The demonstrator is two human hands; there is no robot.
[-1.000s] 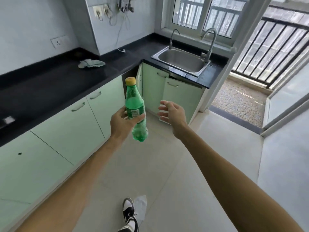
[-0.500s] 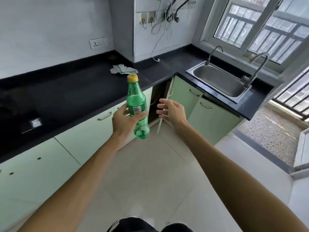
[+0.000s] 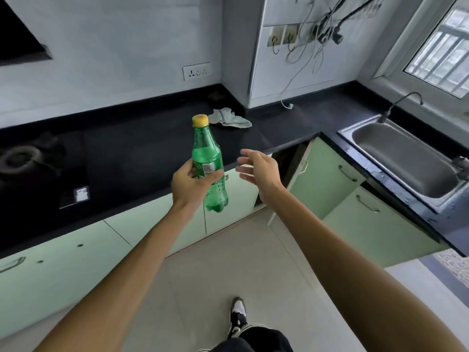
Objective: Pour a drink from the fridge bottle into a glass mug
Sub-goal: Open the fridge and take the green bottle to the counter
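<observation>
I am gripping the green bottle (image 3: 206, 158) around its labelled middle with my left hand (image 3: 193, 184), holding it nearly upright in the air by the near edge of the black counter (image 3: 142, 148), while my right hand (image 3: 261, 168) is hovering just right of it, fingers spread and touching nothing. No glass mug is showing, and I am judging that jostling this bubbly drink is risking foam bursting out once the yellow cap (image 3: 200, 120) is coming off.

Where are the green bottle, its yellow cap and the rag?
green bottle (image 3: 206, 151), head view, on its upper body, below the neck.
yellow cap (image 3: 200, 120), head view, on the cap's side.
rag (image 3: 231, 119), head view, on its crumpled middle.
</observation>
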